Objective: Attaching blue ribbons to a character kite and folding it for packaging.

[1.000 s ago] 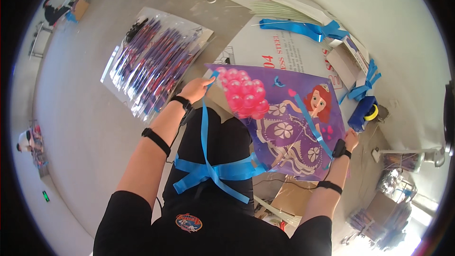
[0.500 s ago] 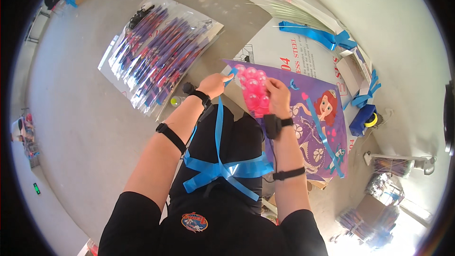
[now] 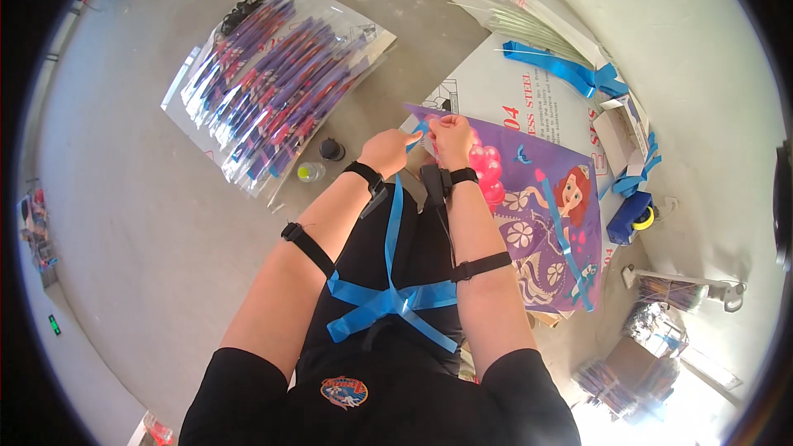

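Observation:
My left hand (image 3: 387, 154) is closed on a glossy blue ribbon (image 3: 394, 219) above the left edge of a purple poster (image 3: 496, 136). One end of the ribbon shows beyond its thumb; another strip runs down to my lap, where several blue strips (image 3: 388, 304) lie crossed. Close beside it, my right hand (image 3: 453, 142) has its fingers pinched together over the poster's upper left part, partly covering printed pink balloons (image 3: 487, 167). Whatever those fingers hold is hidden. A second blue ribbon strip (image 3: 557, 227) lies slantwise across the poster's printed red-haired figure.
Left of the poster, several purple plastic-wrapped packets (image 3: 277, 83) lie on a board. Nearby stand a dark-capped bottle (image 3: 331, 149) and a clear bottle (image 3: 311, 172). To the right are a blue tape dispenser (image 3: 629, 219), a folded blue ribbon (image 3: 549, 64) and an open carton (image 3: 619, 136).
My right hand has moved left across the balloons to beside my left hand, its fingers now pinched near the ribbon's end. The left hand still grips the ribbon. The view has shifted slightly.

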`<state>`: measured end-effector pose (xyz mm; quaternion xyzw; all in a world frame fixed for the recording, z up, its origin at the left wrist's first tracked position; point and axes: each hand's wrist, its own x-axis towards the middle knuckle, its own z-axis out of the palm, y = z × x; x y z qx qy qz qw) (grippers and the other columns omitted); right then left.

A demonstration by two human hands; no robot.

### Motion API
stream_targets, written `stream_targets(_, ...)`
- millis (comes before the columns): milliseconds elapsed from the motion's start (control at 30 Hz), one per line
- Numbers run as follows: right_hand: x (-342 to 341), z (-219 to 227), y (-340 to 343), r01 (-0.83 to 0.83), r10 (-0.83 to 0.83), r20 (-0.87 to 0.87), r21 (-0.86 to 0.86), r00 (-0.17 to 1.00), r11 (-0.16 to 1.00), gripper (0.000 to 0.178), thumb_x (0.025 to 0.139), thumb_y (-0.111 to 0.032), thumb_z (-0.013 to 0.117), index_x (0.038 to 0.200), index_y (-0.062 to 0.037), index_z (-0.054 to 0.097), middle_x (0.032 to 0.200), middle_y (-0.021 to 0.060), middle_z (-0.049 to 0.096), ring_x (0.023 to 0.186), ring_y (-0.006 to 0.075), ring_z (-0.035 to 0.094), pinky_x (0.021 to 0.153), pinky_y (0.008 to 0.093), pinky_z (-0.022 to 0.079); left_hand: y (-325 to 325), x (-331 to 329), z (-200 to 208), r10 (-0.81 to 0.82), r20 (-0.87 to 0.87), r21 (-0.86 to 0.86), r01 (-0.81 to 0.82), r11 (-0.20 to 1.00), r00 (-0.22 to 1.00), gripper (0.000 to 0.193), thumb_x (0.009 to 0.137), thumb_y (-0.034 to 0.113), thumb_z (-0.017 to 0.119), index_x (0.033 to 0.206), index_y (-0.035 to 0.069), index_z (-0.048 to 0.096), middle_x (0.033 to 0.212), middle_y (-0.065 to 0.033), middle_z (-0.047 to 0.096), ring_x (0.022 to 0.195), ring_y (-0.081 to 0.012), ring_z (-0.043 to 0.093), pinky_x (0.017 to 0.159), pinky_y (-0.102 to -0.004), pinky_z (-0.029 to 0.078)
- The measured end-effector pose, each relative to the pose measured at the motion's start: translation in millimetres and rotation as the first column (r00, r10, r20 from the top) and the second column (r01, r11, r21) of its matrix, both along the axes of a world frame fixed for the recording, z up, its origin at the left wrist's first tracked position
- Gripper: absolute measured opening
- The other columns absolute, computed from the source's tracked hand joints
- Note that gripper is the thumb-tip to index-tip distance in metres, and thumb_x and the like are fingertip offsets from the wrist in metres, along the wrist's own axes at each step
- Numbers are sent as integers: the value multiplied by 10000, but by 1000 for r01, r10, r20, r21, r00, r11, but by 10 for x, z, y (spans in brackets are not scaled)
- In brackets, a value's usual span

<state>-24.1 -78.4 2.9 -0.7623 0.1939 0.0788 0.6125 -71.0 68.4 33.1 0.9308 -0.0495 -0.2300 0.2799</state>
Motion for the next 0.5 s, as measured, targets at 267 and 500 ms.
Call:
stream_targets(267,-1,-2,47,8,-8,1,-89,1000,996,220,742,-53,681,890,22,537,739,82,633,555,118,613,465,239,472,23,-18,-61,25,98,-72,-18,997,995,529,815,20,440,1266,275,544,842,-217,588,798,-393,583,681,-463,456)
stream_targets(500,34,17,69,18,-33,-51,-271,998,962,188,715,-94,715,799,-22,563,689,92,646,571,190,656,562,318,503,5,-16,-58,37,74,-97,-30,995,997,531,808,21,445,1268,267,543,843,-221,595,795,-391,585,680,-464,457)
